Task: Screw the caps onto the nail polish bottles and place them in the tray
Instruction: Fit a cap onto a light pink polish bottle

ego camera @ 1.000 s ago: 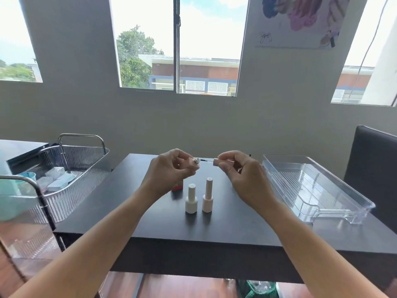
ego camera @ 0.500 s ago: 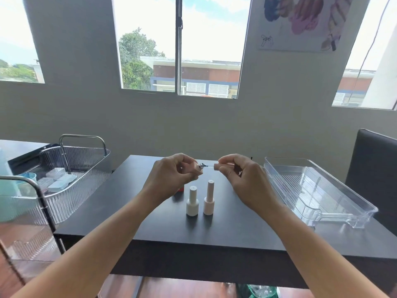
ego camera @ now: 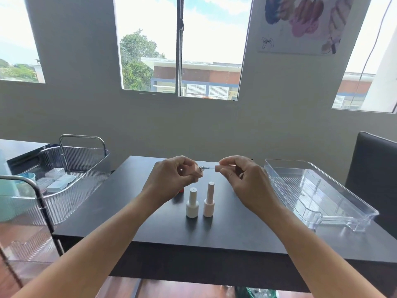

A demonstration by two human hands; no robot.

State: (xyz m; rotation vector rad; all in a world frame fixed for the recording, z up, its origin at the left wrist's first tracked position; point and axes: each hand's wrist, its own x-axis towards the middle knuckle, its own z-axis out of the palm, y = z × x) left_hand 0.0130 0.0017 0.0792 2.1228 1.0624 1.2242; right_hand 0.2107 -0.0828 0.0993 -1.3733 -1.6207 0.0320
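Note:
My left hand [ego camera: 171, 179] grips a peach nail polish bottle [ego camera: 197, 172], held sideways with its threaded neck pointing right. My right hand [ego camera: 245, 179] pinches the matching peach cap [ego camera: 217, 168]; its thin brush stem reaches into the bottle's neck. The cap's rim stands a short way off the neck. Two capped bottles stand upright on the black table [ego camera: 129, 211] below my hands: a white bottle [ego camera: 192, 203] and a pale pink bottle [ego camera: 209, 200]. A red object [ego camera: 181, 190] peeks out under my left wrist. The clear plastic tray [ego camera: 322, 211] lies at the right with nothing in it.
A clear ribbed cart basket [ego camera: 71, 179] with metal handles stands left of the table and holds small boxes. A dark chair [ego camera: 376, 179] sits behind the tray at the right. The wall and windows lie beyond the table's far edge.
The cap has drawn a little away from the bottle's neck, showing more of the brush stem. Both hands stay at about the same spot above the table.

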